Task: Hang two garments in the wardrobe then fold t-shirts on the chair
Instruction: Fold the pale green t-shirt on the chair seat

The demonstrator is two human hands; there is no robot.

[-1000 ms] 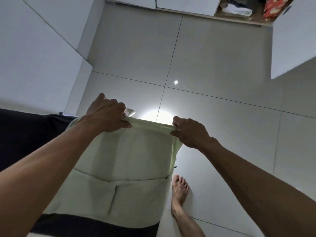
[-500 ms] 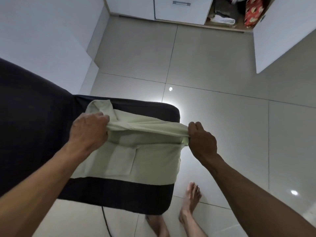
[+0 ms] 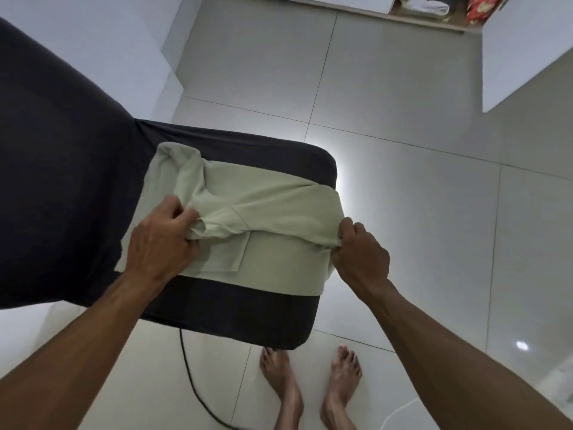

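Dark fabric chair [image 3: 235, 308] on pale tiled floor [image 3: 403, 193]

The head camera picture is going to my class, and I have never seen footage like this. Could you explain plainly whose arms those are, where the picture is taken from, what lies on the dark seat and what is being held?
There is no machine here: a person wears one wide-angle camera on the head, looking forward and down, so the two arms are the person's own. Their bare feet stand on the tiled floor at the bottom.

The dark shape is a chair seen from above. A pale green t-shirt lies on its seat, partly folded.

The left hand grips one end of the folded edge and the right hand pinches the other, with the cloth stretched between them over the lower layer.

At the top an open wardrobe holds folded clothes, with its white door swung out. A black cable runs across the floor beneath the chair.
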